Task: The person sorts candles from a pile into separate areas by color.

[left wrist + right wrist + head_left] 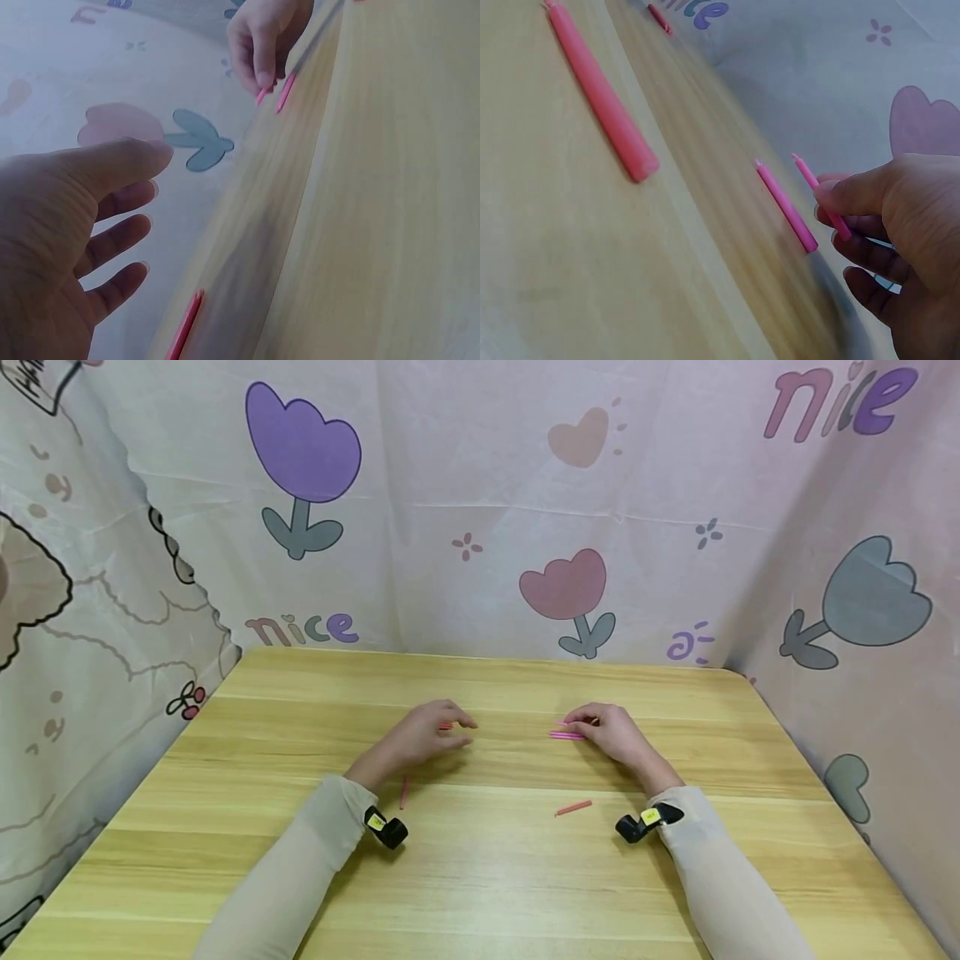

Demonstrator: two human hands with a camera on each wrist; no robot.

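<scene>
In the right wrist view, my right hand (922, 225) pinches a thin pink candle (804, 171) between thumb and fingertips, its wick end tilted up. Just beside it on the wooden table lies a second pink candle (786, 206). In the head view, my right hand (611, 732) is low over the right half of the table. To the left, my left hand (423, 732) hovers with thumb and fingers spread, holding nothing. A red candle (186, 324) lies on the table below its fingers, partly hidden by the hand in the head view.
A reddish candle (573, 808) lies nearer me on the right, and another candle (404, 792) lies beside my left wrist. Printed cloth (450, 585) hangs behind the table (487, 885) and along its sides. Each wrist wears a small black camera.
</scene>
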